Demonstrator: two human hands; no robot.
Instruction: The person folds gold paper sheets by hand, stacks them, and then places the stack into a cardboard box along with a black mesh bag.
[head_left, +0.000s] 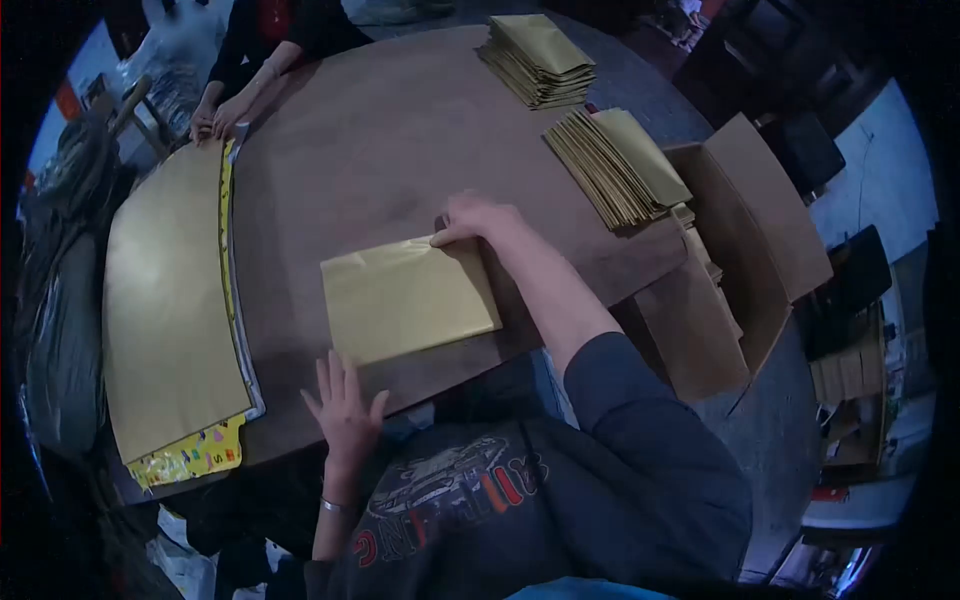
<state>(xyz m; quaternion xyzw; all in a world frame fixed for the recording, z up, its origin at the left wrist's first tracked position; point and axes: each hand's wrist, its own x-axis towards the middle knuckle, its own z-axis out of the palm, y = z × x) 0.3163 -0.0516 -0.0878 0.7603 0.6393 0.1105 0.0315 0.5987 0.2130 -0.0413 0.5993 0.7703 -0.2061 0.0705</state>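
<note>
A folded sheet of gold paper (405, 300) lies flat on the brown tabletop in front of me, its upper edge slightly creased. My right hand (475, 218) is at its far edge, thumb pressed on the paper and fingers curled in, partly hidden behind the hand. Near the sheet's lower left corner, my left hand (345, 410) is spread open with nothing in it, fingertips close to the near edge. Large gold sheets (170, 300) lie to the left, over a yellow printed sheet (205, 452) that shows along their right and near edges.
Two stacks of folded gold paper, a far stack (540, 60) and a nearer stack (620, 165), sit at the table's right. An open cardboard box (765, 215) stands beside that edge. Across the table, another person's hands (220, 115) rest at the large sheets' far corner.
</note>
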